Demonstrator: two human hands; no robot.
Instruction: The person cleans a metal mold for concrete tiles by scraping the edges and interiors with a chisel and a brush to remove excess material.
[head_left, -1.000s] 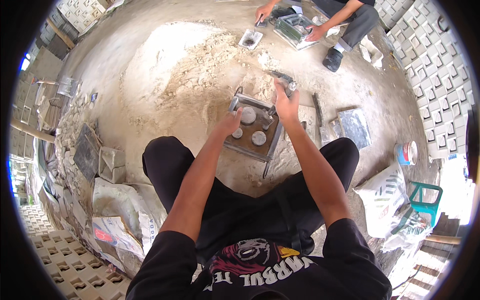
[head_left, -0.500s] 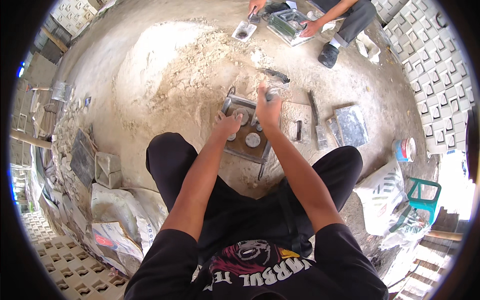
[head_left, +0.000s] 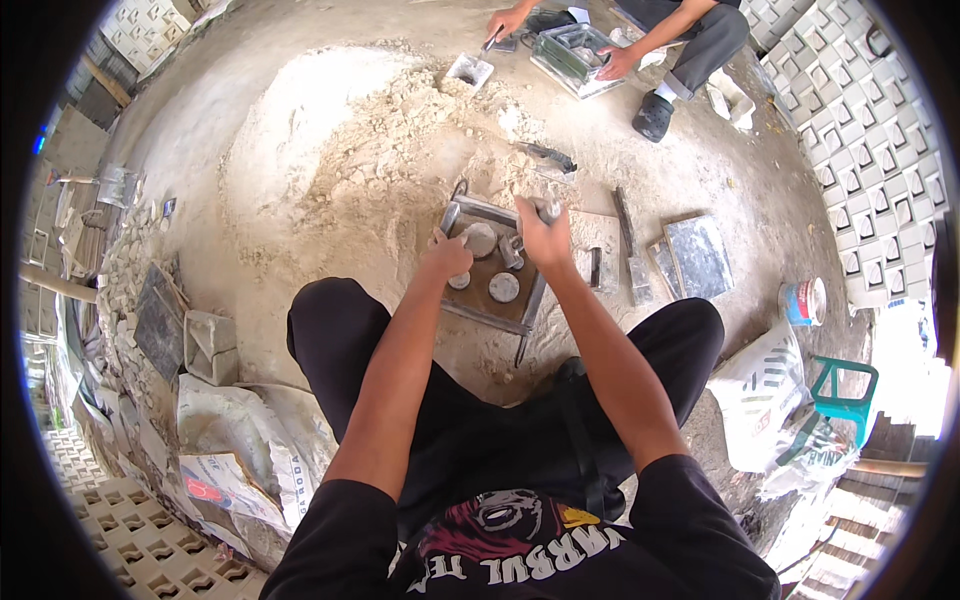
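In front of me a square metal mould (head_left: 484,319) lies on the ground, with round grey discs, one of them (head_left: 503,287) at its near side, set in a brown bed. A grey metal piece (head_left: 511,251) sticks up near its right side. My left hand (head_left: 452,256) is closed at the mould's left rim, fingers curled at the edge. Over the right rim, my right hand (head_left: 545,236) makes a fist around something grey that shows at its top; its kind cannot be made out.
Loose pale powder (head_left: 330,130) spreads ahead. A black-handled tool (head_left: 548,156), a long bar (head_left: 630,240) and dark plates (head_left: 698,255) lie to the right. Across from me, a co-worker holds a small trowel (head_left: 468,72) beside a box-shaped mould (head_left: 575,62). A paint bucket (head_left: 803,301) stands right.
My right fist has come down slightly toward the mould. My left fingers have drawn back from the far disc and curled at the rim. The co-worker's trowel has shifted left.
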